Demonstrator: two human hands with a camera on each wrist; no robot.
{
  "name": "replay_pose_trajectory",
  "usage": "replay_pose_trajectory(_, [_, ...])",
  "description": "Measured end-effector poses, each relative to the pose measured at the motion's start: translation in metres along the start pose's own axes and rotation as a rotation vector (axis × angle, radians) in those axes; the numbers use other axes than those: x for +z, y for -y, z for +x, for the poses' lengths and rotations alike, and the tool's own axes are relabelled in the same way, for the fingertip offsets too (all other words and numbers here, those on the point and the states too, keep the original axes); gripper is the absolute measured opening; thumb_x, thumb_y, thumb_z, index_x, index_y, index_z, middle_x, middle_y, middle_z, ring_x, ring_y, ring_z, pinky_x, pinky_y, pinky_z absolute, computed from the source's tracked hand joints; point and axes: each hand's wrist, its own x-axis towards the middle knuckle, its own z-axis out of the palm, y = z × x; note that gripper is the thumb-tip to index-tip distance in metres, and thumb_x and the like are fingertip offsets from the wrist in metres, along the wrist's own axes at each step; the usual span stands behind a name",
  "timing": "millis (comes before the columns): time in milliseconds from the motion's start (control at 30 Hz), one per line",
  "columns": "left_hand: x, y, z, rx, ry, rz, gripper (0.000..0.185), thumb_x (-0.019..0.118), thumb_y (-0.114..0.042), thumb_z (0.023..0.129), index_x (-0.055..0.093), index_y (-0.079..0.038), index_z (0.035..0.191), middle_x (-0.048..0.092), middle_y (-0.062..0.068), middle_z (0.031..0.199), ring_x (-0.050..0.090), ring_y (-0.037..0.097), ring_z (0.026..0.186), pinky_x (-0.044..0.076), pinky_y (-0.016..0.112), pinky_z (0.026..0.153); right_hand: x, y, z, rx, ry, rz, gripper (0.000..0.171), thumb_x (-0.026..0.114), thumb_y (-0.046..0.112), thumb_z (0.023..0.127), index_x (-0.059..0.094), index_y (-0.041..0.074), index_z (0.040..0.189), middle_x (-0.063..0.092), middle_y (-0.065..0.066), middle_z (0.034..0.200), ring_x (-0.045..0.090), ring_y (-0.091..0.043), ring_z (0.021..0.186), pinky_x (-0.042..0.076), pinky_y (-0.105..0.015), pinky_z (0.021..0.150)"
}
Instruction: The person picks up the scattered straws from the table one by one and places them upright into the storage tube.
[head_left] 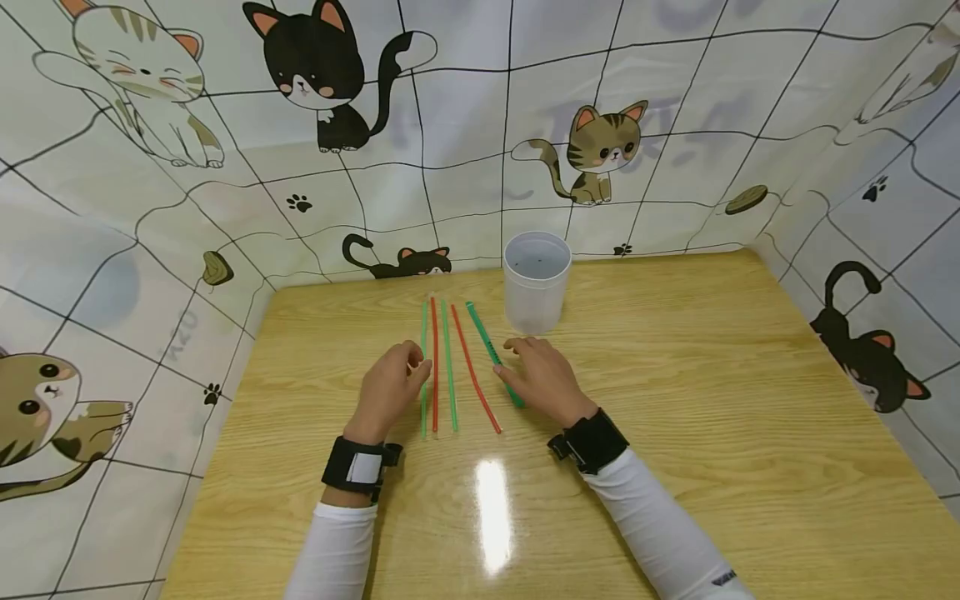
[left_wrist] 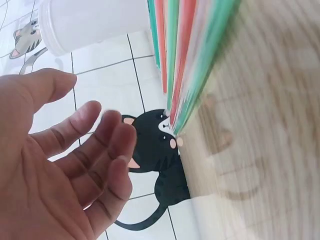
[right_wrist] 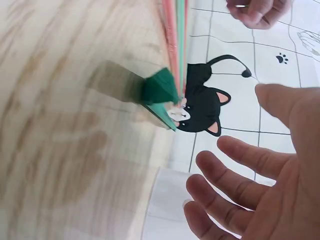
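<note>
Item: five drinking straws [head_left: 450, 367], green and red, lay side by side on wooden table [head_left: 675, 400] before translucent cup [head_left: 536, 282]. Judged light, thin, bendable, prone to roll; pinch mid-length. My left hand [head_left: 388, 390] loosely curled, empty; right hand [head_left: 542, 379] relaxed, fingertips at thick green straw [head_left: 491, 350].

1. This is a small staged tabletop booth, not a lived-in room.
2. A light wood-grain surface [head_left: 675, 400] fills the floor of the booth, with a ceiling light glaring off it.
3. A cat-print cloth [head_left: 465, 108] with cartoon cats, paw prints and a dark grid closes off the back and both sides.
4. The cloth meets the surface right at its edges, so no furniture or walls show beyond it.
</note>
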Motion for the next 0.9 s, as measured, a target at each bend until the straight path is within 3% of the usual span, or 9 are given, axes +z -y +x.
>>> replay_pose_trajectory(100, [0.002,-0.002,0.001,0.004,0.016,-0.007,0.016,0.063,-0.023,0.100,0.061,-0.009,0.092,0.062,0.006,0.081,0.053,0.016,0.066,0.041,0.029,0.056,0.005,0.002,0.004,0.027,-0.001,0.007,0.046,0.063,0.039,0.100,0.064,0.004,0.130,0.070,-0.014,0.121,0.066,-0.031,0.110,0.054,-0.047,0.087])
replay_pose_trajectory(233, [0.004,-0.002,0.001,0.003,0.036,0.011,0.020,0.064,-0.022,0.100,0.058,-0.010,0.085,0.056,0.002,0.071,0.046,0.013,0.058,0.034,0.026,0.051,0.014,0.005,0.010,0.075,0.007,0.023,0.042,0.065,0.035,0.099,0.065,0.004,0.126,0.072,-0.013,0.114,0.069,-0.027,0.101,0.056,-0.043,0.082])
replay_pose_trajectory(533, [0.008,-0.004,-0.002,-0.012,0.077,0.032,0.020,0.063,-0.024,0.100,0.058,-0.011,0.085,0.053,0.001,0.067,0.045,0.012,0.055,0.033,0.026,0.050,0.024,0.013,0.026,0.090,-0.021,-0.019,0.038,0.068,0.028,0.098,0.065,-0.002,0.122,0.070,-0.014,0.097,0.066,-0.024,0.081,0.054,-0.040,0.072])
replay_pose_trajectory(667, [0.007,-0.006,-0.004,-0.006,0.082,0.031,0.020,0.063,-0.023,0.101,0.058,-0.011,0.085,0.052,0.000,0.066,0.044,0.012,0.054,0.032,0.026,0.049,0.022,0.017,0.036,0.102,0.012,-0.052,0.037,0.070,0.025,0.097,0.064,-0.003,0.120,0.071,-0.018,0.100,0.069,-0.028,0.086,0.056,-0.040,0.074])
replay_pose_trajectory(900, [0.008,-0.006,-0.006,0.011,0.098,0.017,0.022,0.063,-0.025,0.100,0.058,-0.011,0.084,0.051,-0.001,0.065,0.044,0.011,0.053,0.033,0.025,0.049,0.027,0.025,0.058,0.088,0.057,-0.160,0.031,0.072,0.023,0.095,0.064,-0.002,0.112,0.071,-0.017,0.093,0.071,-0.031,0.085,0.057,-0.041,0.073])
